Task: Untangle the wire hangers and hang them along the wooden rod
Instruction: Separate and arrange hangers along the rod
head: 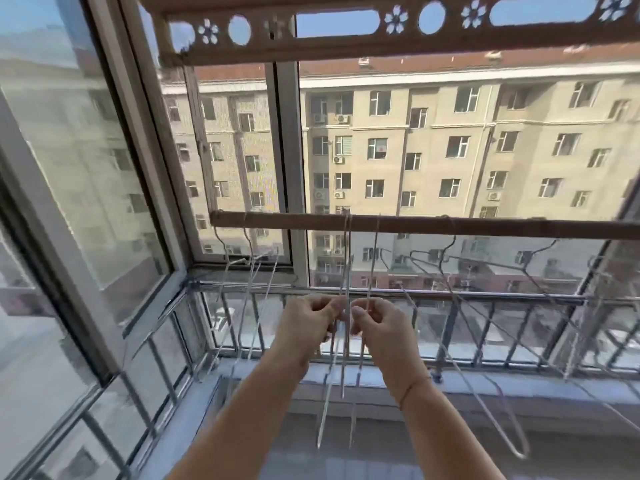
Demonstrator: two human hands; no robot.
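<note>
1. Pinching the middle hangers (347,254) with left hand (304,325) and right hand (379,329), fingers curled on the wires;
2. Hooked over the rod (485,227) straight above the grip; dangling below it too;
3. Hung just right: another hanger (460,368).

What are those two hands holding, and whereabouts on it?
Both the left hand and right hand pinch the wire hangers partway down their wires, below the wooden rod.

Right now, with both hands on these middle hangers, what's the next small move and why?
Probably ease them apart sideways: the left hand and right hand each pinch wires of the middle hangers, which hang bunched together from the wooden rod.
</note>
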